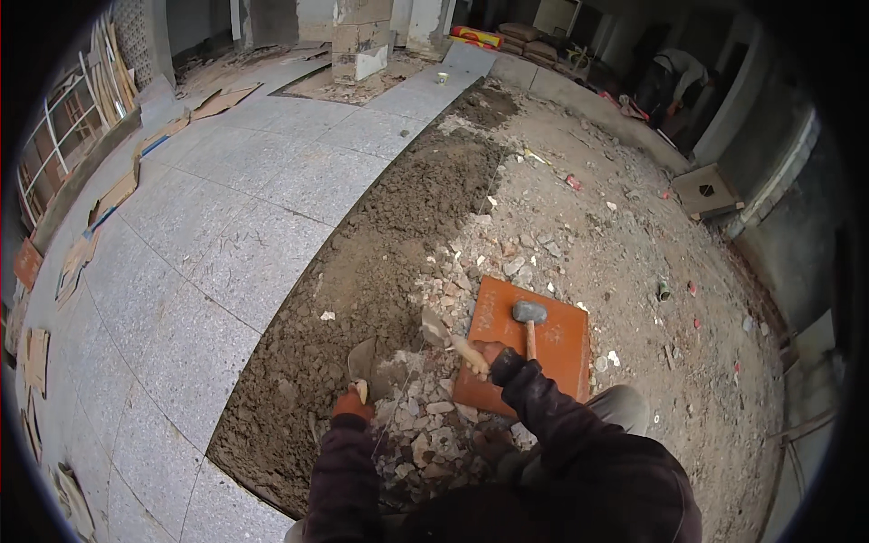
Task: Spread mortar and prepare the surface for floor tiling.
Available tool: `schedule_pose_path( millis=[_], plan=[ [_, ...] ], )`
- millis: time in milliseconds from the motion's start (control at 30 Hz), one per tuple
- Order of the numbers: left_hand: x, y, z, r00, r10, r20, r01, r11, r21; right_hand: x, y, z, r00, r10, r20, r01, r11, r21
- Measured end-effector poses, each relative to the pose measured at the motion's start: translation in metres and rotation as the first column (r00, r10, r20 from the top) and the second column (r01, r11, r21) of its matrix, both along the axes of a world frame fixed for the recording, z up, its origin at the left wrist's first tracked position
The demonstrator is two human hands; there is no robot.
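Observation:
My left hand (351, 404) is closed around the short pale handle of a trowel. Its grey blade (362, 359) rests at the edge of the damp mortar bed (353, 244). Another trowel (469, 356) is in my right hand (490, 352), gripped by its light handle. The second blade (435, 327) points up and to the left, over the border between mortar and broken rubble (440, 409). Just right of that hand lies a square orange slab (566, 362), with a mallet (529, 314) on it, its head dark grey and its handle wooden.
Large grey floor slabs (244, 217) run along the mortar's left side. A thin string crosses the rubble. Rough ground (652, 271) with debris spreads to the right. A bent-over person (674, 81) works at the far right, near stacked sacks (529, 43). Cardboard strips (118, 190) lie left.

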State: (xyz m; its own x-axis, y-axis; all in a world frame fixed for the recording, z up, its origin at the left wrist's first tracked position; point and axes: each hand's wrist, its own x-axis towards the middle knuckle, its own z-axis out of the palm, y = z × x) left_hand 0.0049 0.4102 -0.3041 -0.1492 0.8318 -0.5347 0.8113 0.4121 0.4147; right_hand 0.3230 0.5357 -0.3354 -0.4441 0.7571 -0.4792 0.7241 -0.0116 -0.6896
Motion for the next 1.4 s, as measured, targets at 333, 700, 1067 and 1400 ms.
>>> schedule_pose_path(
  millis=[333,700,1067,1400],
  plan=[
    [0.014,-0.007,0.041,0.783,0.367,0.502,-0.505,0.847,0.168,-0.085,-0.003,0.074,0.720,-0.552,-0.420,0.230,0.762,-0.606],
    [-0.001,-0.110,0.094,0.994,-0.051,0.092,0.008,0.910,0.415,-0.226,-0.058,0.035,0.993,0.114,-0.010,-0.111,0.979,0.168],
    [-0.008,-0.158,0.100,0.995,-0.072,0.063,0.025,0.834,0.552,-0.323,-0.089,-0.016,0.490,0.295,0.820,-0.714,0.675,0.184],
    [-0.003,-0.128,0.109,0.958,-0.228,0.171,0.062,0.752,0.656,-0.258,-0.200,-0.019,0.464,0.475,0.748,-0.780,0.619,0.090]
  ],
)
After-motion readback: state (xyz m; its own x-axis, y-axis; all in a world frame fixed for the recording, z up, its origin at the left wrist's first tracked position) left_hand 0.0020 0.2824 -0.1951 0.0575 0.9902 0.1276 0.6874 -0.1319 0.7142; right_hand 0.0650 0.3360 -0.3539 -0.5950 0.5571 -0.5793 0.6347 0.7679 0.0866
